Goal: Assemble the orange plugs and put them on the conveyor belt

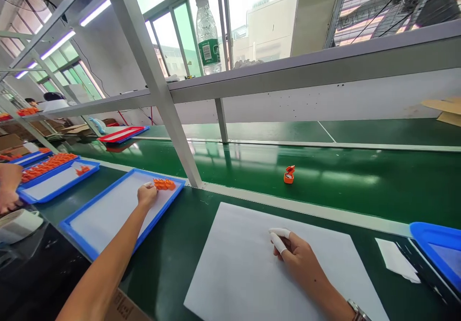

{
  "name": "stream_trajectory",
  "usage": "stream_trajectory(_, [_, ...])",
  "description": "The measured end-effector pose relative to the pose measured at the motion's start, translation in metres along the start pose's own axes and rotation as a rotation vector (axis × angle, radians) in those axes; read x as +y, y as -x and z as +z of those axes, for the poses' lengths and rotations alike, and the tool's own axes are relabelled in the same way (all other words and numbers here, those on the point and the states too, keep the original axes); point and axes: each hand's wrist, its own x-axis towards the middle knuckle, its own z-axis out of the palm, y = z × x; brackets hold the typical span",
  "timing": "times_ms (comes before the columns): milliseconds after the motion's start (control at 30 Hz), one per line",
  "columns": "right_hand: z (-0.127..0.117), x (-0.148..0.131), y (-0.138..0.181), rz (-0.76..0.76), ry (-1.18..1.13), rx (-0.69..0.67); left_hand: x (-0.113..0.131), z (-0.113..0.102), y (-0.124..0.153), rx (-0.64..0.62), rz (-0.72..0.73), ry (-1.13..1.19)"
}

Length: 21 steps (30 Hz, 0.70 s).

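Note:
My left hand [147,194] reaches into a blue-rimmed tray [77,225] and its curled fingers touch a small cluster of orange plastic parts [164,184] at the tray's far corner. Whether they grip one is hidden. My right hand [292,253] rests on a white sheet [237,268] in front of me, fingers curled in, white finger cots on two fingertips, nothing visible in it. A single orange part [288,174] stands alone on the green conveyor belt [360,177] beyond the sheet.
A second blue tray [54,193] with many orange parts lies to the left, beside another person's hand [7,186]. A slanted white frame post [158,85] rises between tray and belt. A water bottle [208,35] stands on the shelf. Another blue tray [437,249] and a paper slip [398,259] sit at right.

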Motion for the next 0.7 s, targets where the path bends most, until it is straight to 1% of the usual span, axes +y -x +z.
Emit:
stream_trajectory(100, [-0.002,0.001,-0.002,-0.026,0.002,-0.047,0.014,0.005,0.007,-0.005,0.097,0.068])
stream_trajectory(167, [-0.003,0.001,-0.003,-0.060,0.001,-0.052,0.033,0.019,0.020,-0.070,0.196,0.151])
stream_trajectory(200, [-0.004,0.001,-0.004,-0.080,-0.001,-0.050,0.044,0.028,0.031,-0.147,0.254,0.212])
stream_trajectory(233, [-0.004,0.001,-0.004,-0.100,-0.005,-0.050,0.057,0.039,0.045,-0.255,0.308,0.277])
stream_trajectory(300, [-0.004,0.002,-0.005,-0.128,-0.013,-0.048,0.083,0.065,0.080,-0.554,0.392,0.377])
stream_trajectory(367, [-0.005,0.002,-0.006,-0.142,-0.015,-0.047,0.105,0.095,0.120,-0.852,0.425,0.370])
stream_trajectory(400, [-0.005,0.002,-0.006,-0.147,-0.013,-0.046,0.115,0.112,0.141,-0.942,0.443,0.357])
stream_trajectory(433, [-0.005,0.002,-0.006,-0.152,-0.012,-0.044,0.123,0.129,0.160,-0.995,0.458,0.349])
stream_trajectory(500, [-0.006,0.000,-0.006,-0.166,-0.013,-0.039,0.137,0.166,0.195,-1.062,0.466,0.327])
stream_trajectory(567, [-0.007,-0.002,-0.006,-0.178,-0.018,-0.035,0.149,0.201,0.221,-1.079,0.449,0.307])
stream_trajectory(633, [-0.008,-0.003,-0.007,-0.185,-0.021,-0.025,0.163,0.230,0.238,-1.060,0.409,0.298])
stream_trajectory(700, [-0.009,-0.004,-0.008,-0.192,-0.017,-0.003,0.177,0.251,0.248,-1.036,0.351,0.299])
